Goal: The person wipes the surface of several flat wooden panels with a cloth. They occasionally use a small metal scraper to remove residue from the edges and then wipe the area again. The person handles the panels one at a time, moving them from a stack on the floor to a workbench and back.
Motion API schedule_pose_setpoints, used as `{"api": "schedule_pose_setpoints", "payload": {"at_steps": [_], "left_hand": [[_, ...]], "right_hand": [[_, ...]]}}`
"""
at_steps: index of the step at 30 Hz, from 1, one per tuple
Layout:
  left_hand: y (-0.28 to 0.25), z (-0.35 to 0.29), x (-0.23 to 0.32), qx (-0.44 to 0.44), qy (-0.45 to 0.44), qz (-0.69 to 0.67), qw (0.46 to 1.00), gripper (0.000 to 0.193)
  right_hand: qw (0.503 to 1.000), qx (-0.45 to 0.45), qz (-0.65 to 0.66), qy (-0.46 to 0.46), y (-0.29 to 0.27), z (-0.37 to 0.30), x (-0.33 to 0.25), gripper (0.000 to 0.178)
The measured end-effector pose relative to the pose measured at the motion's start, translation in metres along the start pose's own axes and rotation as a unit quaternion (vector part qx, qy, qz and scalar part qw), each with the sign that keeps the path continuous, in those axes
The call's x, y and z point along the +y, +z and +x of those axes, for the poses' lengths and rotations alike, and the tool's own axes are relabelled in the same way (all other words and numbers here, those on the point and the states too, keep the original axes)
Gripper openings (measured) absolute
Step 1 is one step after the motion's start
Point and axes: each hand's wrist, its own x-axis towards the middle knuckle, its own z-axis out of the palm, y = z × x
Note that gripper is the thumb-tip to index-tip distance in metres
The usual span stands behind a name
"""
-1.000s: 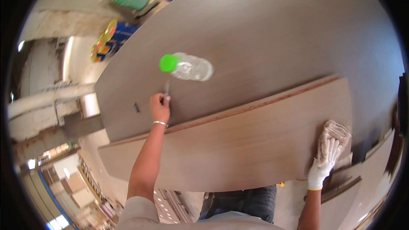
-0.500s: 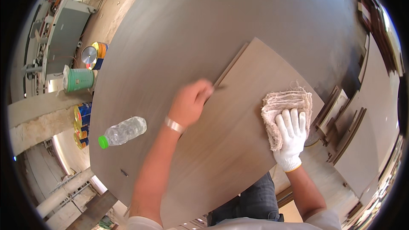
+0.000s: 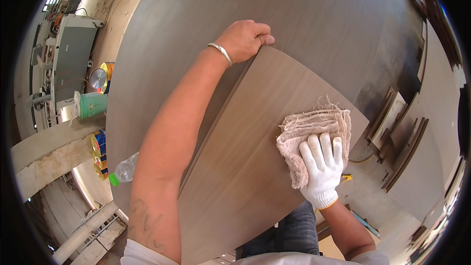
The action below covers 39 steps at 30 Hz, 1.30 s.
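- Two hands, placed on a clock face with 12 at the top of the view. The bare left hand (image 3: 249,39), at 12 o'clock, has bent fingers at the panel's far corner; whether they grasp anything cannot be told. The right hand (image 3: 324,169), in a white knit glove at 4 o'clock, lies flat with extended fingers.
- Beneath the gloved fingers: a folded, frayed cloth (image 3: 314,120) at 3 o'clock, resting on the panel. Judged soft and light, it is best taken by its thick folded layers, away from loose threads.
- Under the cloth: a wood-grain panel (image 3: 260,137), reaching from 12 o'clock round to 6. Judged stiff, fairly heavy and smooth enough to slide; two opposite edges offer the surest hold, its corners being liable to chip.
- Below the panel: a larger, greyer board (image 3: 181,29), spreading toward 11 o'clock.
- Farther out: a clear bottle (image 3: 127,168) with a green cap at 8 o'clock, partly behind the left forearm; a green bucket (image 3: 93,105) at 9; dark strips (image 3: 404,159) toward 4.
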Motion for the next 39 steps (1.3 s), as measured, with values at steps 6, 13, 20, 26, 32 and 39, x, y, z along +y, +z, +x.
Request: {"api": "schedule_pose_setpoints", "payload": {"at_steps": [6,13,20,26,32,39], "left_hand": [[-0.001,-0.009,-0.009,-0.005,0.060,0.066,0.996,0.023],[0.007,-0.059,-0.016,0.046,0.134,0.099,0.985,0.022],[0.005,-0.029,-0.017,0.100,0.146,0.063,0.982,0.027],[0.012,-0.060,-0.018,0.048,0.146,0.096,0.983,0.028],[0.008,-0.068,-0.016,0.052,0.139,0.085,0.985,0.029],[0.011,-0.094,-0.018,0.037,0.110,0.087,0.989,0.031]], "right_hand": [[1.000,-0.001,-0.003,-0.004,0.002,0.000,0.001,0.051],[1.000,0.000,-0.011,-0.003,0.000,0.000,0.002,0.051],[1.000,0.010,-0.010,-0.013,0.003,0.000,-0.001,0.050],[1.000,-0.004,-0.005,0.002,0.002,-0.002,0.002,0.050],[1.000,0.005,-0.002,-0.005,0.001,0.000,-0.001,0.050],[1.000,0.015,-0.011,-0.008,0.004,-0.004,-0.002,0.050]]}}
